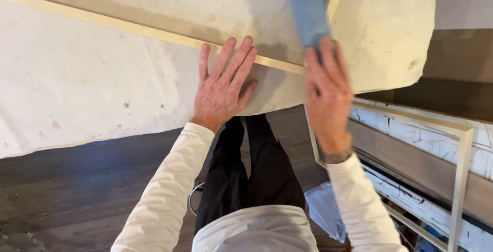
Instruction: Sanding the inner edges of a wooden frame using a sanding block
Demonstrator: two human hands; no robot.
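Pressing flat on the cloth-covered counter (pixel 77 77), the left hand (pixel 223 87) is lying with fingers spread and released, its fingertips touching the near edge of a pale cream-painted wooden frame (pixel 154 30). That frame is lying across the stained off-white drop cloth (pixel 390 36), its long rail running from the far left down toward the right. The right hand (pixel 327 95) is clenching the lower end of a blue sanding block (pixel 308 10), which is looking motion-blurred and is sitting over the frame where the long rail is meeting an upright rail near the top of the view. A watch (pixel 336 156) is showing at the right wrist, just above the white sleeve (pixel 169 190). A second cream frame (pixel 462 180) is leaning at the right, beside a white-painted, scuffed board (pixel 426 139), above the dark wooden floor (pixel 77 180).
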